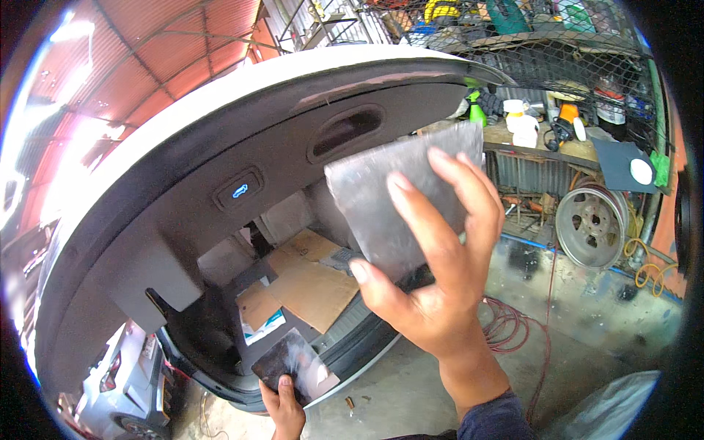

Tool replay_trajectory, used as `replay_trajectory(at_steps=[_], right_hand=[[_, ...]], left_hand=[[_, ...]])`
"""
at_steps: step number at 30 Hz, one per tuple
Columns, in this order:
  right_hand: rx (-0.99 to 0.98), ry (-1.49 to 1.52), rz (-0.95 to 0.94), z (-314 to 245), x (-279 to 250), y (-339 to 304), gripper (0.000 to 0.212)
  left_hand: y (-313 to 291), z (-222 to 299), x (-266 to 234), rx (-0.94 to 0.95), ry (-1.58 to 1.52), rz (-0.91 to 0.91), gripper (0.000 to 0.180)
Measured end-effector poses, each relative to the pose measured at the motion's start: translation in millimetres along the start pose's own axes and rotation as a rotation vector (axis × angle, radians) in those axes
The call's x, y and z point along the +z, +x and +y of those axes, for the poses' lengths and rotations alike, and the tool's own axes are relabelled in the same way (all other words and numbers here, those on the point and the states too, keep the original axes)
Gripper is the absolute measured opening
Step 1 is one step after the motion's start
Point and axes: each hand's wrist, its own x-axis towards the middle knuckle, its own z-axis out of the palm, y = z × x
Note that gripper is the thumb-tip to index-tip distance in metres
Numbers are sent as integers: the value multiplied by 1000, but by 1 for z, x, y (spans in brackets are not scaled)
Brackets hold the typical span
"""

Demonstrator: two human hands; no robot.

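My right hand (pixel 449 290) is raised in front of the underside of a car's open tailgate (pixel 279 150). Its fingers are spread across the face of a flat grey rectangular sheet (pixel 374 194), with the thumb by the sheet's lower left edge. Lower down, my left hand (pixel 286 414) grips a dark, shiny flat sheet (pixel 293 363) with pale smears, its thumb lying on top. This second sheet is by the rear sill of the cargo area. What either sheet is made of I cannot tell.
Flattened cardboard (pixel 319 290) lies in the cargo area. On the right, a cluttered workbench (pixel 539 147) holds bottles, with a wheel rim (pixel 592 226) below it. A red hose (pixel 507 326) is coiled on the concrete floor. Another car (pixel 117 381) stands at the lower left.
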Motion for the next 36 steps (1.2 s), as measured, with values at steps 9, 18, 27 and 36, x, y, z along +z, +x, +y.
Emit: replay_trajectory(at_steps=[9,18,27,36], right_hand=[[-122,-29,174,18,49,31,63],[-92,11,209,28,67,30,62],[-91,-37,157,36,61,49,62],[-85,-30,169,55,50,46,60]], left_hand=[[-8,10,-22,15,75,195,41],[-11,14,-20,27,77,184,40],[-3,15,-4,37,74,159,39],[-2,12,4,7,71,154,39]])
